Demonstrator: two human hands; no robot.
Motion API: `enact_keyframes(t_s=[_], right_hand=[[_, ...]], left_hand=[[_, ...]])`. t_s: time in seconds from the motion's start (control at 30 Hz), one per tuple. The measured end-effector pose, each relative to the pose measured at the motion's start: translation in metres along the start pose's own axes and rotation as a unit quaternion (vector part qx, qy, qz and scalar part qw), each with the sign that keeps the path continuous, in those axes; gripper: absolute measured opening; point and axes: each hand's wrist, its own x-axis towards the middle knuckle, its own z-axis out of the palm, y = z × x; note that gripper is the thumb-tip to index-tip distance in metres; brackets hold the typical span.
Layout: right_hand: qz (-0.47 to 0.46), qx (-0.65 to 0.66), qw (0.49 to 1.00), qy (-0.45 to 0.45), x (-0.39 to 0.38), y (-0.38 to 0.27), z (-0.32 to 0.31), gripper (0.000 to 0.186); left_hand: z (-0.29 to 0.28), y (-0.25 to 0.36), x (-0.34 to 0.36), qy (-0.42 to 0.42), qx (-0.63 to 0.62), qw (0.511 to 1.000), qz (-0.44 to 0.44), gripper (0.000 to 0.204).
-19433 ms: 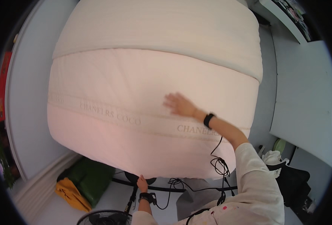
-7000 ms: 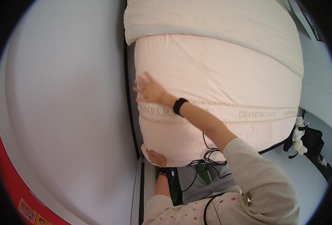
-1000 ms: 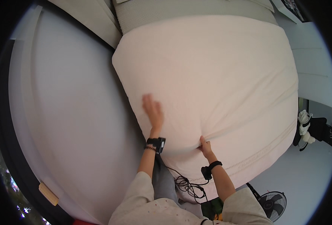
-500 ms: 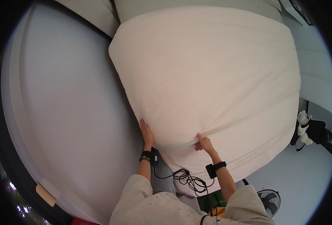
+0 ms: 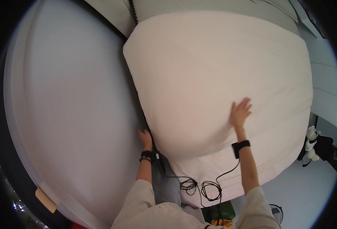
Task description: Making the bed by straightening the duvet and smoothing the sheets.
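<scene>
A pale pink duvet lies over the bed, bulging in its middle and fairly smooth, with a lower band hanging toward me. My right hand is over its right-of-centre part, fingers spread and palm down, slightly blurred. Beside the duvet's left edge, close to the gap by the wall, is my left hand. Its fingers look loosely apart, with nothing visible in them. Both wrists wear black straps with small boxes, and a coiled black cable hangs from them across the near end of the bed.
A white wall runs along the left, close to the bed. Grey-green bedding shows at the far end. At the right are a white plush item and dark things. A fan and a green object stand near my right side.
My right hand has let go of the pinched duvet fold and moved up and right, fingers now spread. My left hand has come off the duvet's side toward the wall. The fold has flattened.
</scene>
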Motion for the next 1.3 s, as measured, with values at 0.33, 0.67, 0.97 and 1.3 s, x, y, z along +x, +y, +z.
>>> enact_keyframes(t_s=[0.33,0.67,0.97,1.3], right_hand=[[-0.634,0.108,0.757,-0.118,-0.178,-0.209,0.027,0.047],[-0.516,0.135,0.832,-0.155,-0.167,-0.121,-0.04,0.05],[-0.347,0.1,0.891,-0.274,-0.201,0.012,-0.067,0.056],[-0.33,0.154,0.878,-0.311,-0.215,0.032,-0.072,0.051]], left_hand=[[-0.007,0.381,0.108,0.104,-0.06,0.814,0.568,0.045],[0.06,0.456,0.101,-0.029,0.138,0.654,0.743,0.043],[0.046,0.421,0.152,0.142,0.088,0.909,0.383,0.054],[0.051,0.321,0.22,-0.312,-0.272,0.897,0.157,0.074]])
